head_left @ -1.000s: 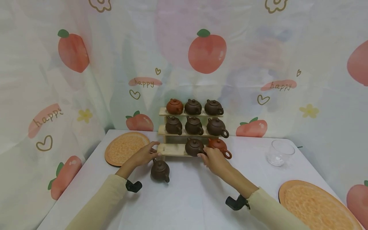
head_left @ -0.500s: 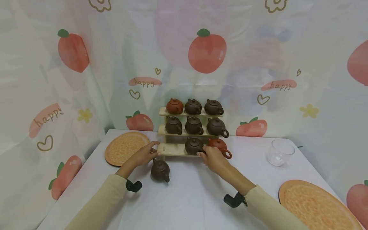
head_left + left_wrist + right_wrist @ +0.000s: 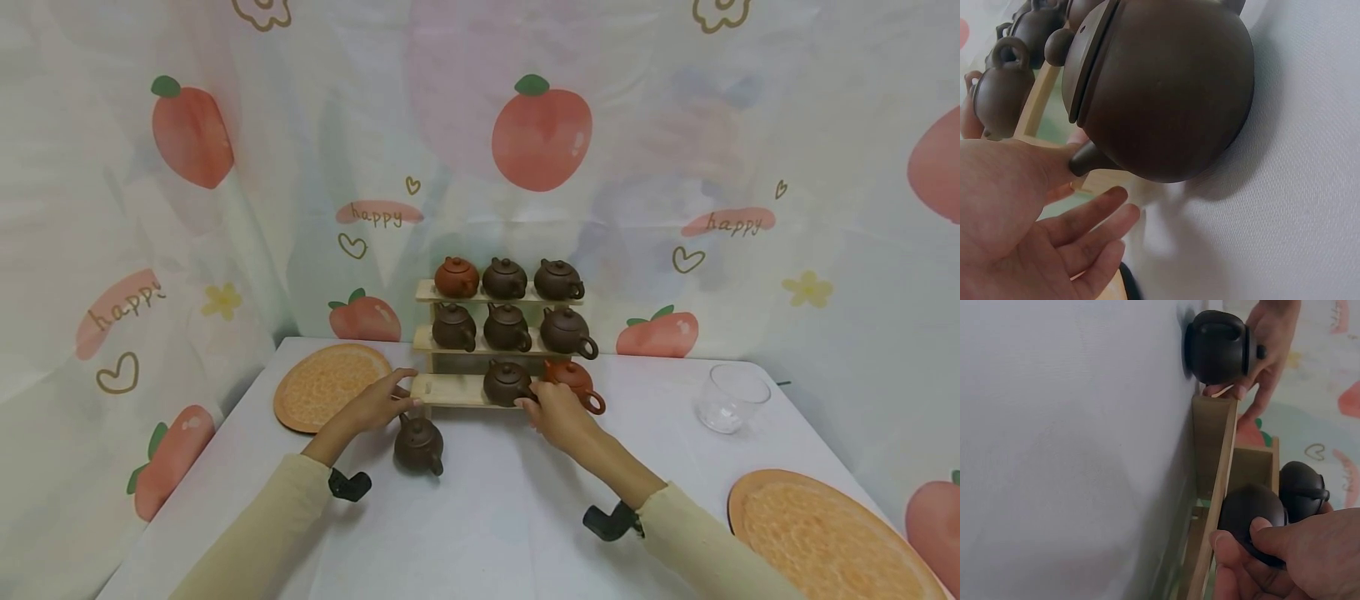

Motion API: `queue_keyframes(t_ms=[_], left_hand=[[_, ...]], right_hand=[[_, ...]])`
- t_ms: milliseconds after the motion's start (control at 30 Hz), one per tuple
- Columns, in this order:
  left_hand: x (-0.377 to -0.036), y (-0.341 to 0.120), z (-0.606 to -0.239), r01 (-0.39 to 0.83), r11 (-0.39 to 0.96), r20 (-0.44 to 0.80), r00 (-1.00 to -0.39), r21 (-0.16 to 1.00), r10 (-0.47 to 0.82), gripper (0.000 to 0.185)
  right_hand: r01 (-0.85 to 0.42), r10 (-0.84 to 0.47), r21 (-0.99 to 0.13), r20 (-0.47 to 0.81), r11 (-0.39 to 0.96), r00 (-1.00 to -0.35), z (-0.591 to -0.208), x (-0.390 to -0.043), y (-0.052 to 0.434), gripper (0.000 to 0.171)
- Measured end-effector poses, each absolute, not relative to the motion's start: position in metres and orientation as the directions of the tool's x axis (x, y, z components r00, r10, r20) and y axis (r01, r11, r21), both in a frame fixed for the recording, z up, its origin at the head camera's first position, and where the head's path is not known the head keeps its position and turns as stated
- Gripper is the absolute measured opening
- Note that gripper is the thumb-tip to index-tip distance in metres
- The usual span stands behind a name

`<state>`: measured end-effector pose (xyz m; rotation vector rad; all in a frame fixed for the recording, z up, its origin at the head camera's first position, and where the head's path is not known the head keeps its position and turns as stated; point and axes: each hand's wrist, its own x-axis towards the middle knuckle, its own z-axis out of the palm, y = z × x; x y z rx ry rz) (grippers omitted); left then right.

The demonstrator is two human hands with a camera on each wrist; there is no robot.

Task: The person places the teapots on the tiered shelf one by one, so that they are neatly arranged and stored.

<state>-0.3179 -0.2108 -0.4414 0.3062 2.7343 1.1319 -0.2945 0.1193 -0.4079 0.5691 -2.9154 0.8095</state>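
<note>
A wooden three-tier rack (image 3: 450,389) bears small teapots. My right hand (image 3: 558,415) pinches a dark brown teapot (image 3: 505,384) in the middle of its lowest shelf. In the right wrist view the thumb (image 3: 1266,532) lies on the pot's side, other fingers curled below. My left hand (image 3: 378,403) holds the left end of that shelf between thumb and index finger; its other fingers (image 3: 1094,215) spread loosely. Just in front of the left hand, another dark teapot (image 3: 418,447) stands on the table, its spout beside the hand.
An orange-red teapot (image 3: 568,380) sits to the right on the lowest shelf, behind my right hand. More teapots fill the upper two shelves. Round orange mats (image 3: 322,387) lie at left and front right. A clear glass cup (image 3: 731,400) stands at the right.
The pinched teapot shifted very slightly up, then back down on the lowest shelf. My right forearm has moved a little to the left. The left hand stays in place.
</note>
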Motion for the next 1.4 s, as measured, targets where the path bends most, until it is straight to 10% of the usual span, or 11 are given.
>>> queue_keyframes(t_ms=[767, 1067, 1400], left_hand=[[-0.317, -0.211, -0.44, 0.104, 0.69, -0.088, -0.967, 0.717, 0.237, 0.059], [-0.318, -0.211, -0.44, 0.12, 0.688, -0.071, -0.968, 0.715, 0.241, 0.058], [-0.319, -0.211, -0.444, 0.123, 0.686, -0.071, -0.966, 0.717, 0.247, 0.059]], right_hand=[[-0.351, -0.318, -0.431, 0.149, 0.831, -0.936, -0.408, -0.295, 0.121, 0.029], [-0.236, -0.319, -0.404, -0.152, 0.884, -0.935, -0.407, -0.281, 0.118, 0.035], [-0.374, -0.484, -0.457, -0.149, 0.807, -0.863, -0.426, -0.258, 0.074, 0.039]])
